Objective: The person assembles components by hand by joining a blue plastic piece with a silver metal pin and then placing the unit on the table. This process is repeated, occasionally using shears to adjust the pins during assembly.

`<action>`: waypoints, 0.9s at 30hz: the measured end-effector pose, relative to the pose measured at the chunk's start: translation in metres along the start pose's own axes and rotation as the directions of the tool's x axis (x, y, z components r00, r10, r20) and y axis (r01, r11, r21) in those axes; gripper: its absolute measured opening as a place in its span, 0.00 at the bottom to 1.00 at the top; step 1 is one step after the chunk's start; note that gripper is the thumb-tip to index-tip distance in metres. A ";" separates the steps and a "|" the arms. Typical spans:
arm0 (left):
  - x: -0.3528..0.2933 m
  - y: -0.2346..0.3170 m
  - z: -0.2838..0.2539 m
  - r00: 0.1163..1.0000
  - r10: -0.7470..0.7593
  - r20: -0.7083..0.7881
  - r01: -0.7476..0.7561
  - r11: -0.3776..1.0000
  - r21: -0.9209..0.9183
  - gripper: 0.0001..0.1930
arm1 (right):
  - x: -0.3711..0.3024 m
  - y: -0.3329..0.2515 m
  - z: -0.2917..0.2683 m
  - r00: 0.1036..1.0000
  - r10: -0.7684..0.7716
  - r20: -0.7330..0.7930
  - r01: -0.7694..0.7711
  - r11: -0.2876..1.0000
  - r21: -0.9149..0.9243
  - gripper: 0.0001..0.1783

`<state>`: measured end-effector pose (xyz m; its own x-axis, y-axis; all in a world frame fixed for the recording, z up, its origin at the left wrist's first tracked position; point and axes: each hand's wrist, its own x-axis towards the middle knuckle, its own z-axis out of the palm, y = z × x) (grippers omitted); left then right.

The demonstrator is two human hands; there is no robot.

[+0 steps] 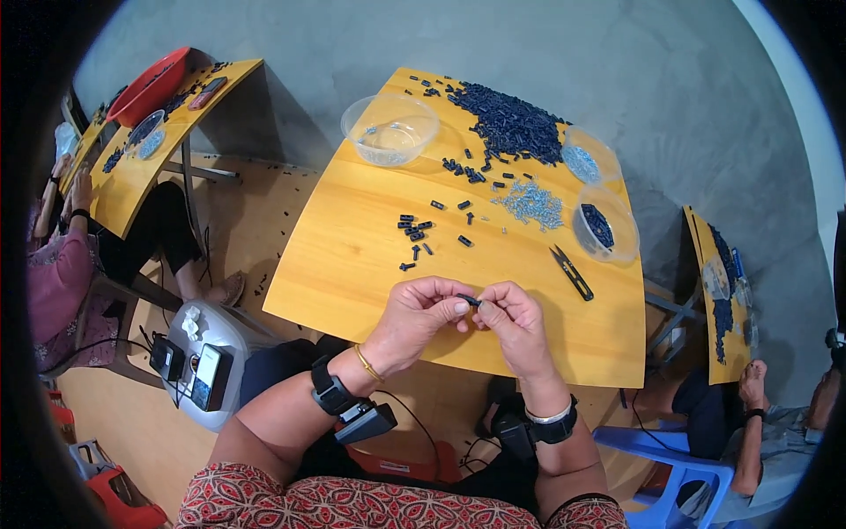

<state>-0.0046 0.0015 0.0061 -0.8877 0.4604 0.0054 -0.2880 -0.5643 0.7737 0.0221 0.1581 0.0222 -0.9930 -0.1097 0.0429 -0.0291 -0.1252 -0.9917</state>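
Above the near part of the yellow wooden table (335, 264), my left hand (419, 319) pinches a small dark plastic part (468, 300) between thumb and fingers. My right hand (514, 324) has its thumb and fingertips closed on the other end of the same part. The fingers hide most of it. Beyond my hands lie several loose black plastic pieces (411, 227), some with a small peg sticking out. A pair of black thread snips (573, 272) rests to the right. A scatter of small silvery pieces (530, 204) lies farther back.
A big heap of black pieces (507, 119) covers the table's far end. Clear plastic bowls stand at the left (390, 132) and right (606, 225). A grey stool (207, 361) with a phone is at my left, a blue plastic chair (679, 467) at right. People sit at side tables.
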 end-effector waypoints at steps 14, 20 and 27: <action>-0.002 -0.003 0.011 0.998 0.057 0.017 -0.059 0.993 0.106 0.06 | -0.009 -0.006 0.001 0.997 -0.079 0.023 0.079 0.997 0.026 0.02; 0.000 -0.010 0.016 0.997 0.050 -0.061 -0.030 0.954 0.299 0.05 | -0.015 -0.002 -0.001 0.961 -0.250 -0.119 0.177 0.886 -0.429 0.02; 0.006 -0.019 0.021 0.959 0.256 0.124 -0.236 0.473 0.849 0.05 | -0.015 0.013 -0.014 0.886 -0.464 -0.002 0.278 0.534 -0.798 0.04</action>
<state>0.0031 0.0296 0.0052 -0.8801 0.3820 0.2821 0.3787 0.2060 0.9023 0.0349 0.1721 0.0068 -0.8666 -0.0376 0.4976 -0.3829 0.6897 -0.6146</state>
